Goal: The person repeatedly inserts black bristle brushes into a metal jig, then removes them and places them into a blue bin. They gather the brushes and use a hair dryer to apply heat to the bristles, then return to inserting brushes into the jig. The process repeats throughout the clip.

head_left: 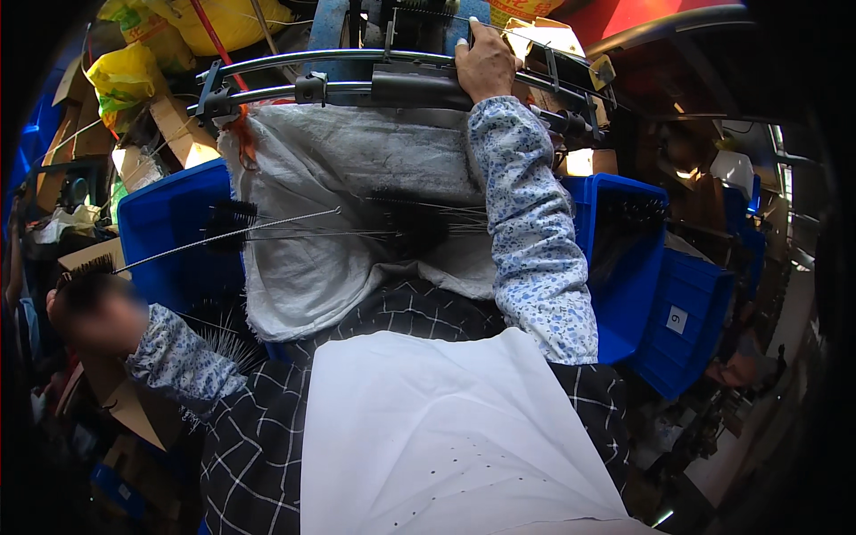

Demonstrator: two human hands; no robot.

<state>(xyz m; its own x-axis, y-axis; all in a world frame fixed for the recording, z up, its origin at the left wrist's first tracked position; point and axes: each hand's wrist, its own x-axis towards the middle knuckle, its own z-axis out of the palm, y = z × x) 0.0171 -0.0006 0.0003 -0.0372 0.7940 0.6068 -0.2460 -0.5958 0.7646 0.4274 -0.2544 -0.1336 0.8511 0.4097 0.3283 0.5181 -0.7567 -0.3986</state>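
Observation:
At the far left my left hand (98, 316), blurred, is closed round a twisted-wire brush (223, 238). The brush's black bristles show above the fingers, and its wire stem slants right to a small loop. My right hand (486, 62) reaches up over the metal rails (410, 85) of a bench machine. Its index finger is stretched out and its thumb stands apart, by a thin rod along the rails. On the white woven sack (303, 267) over my lap lie more black wire brushes (419, 229), partly behind my right forearm.
One blue bin (147, 218) stands left of my lap, with bristles beside it. Another blue bin (624, 241) is at the right, with a further bin (682, 325) past it. Yellow bags (134, 80) and cardboard (183, 129) crowd the back left.

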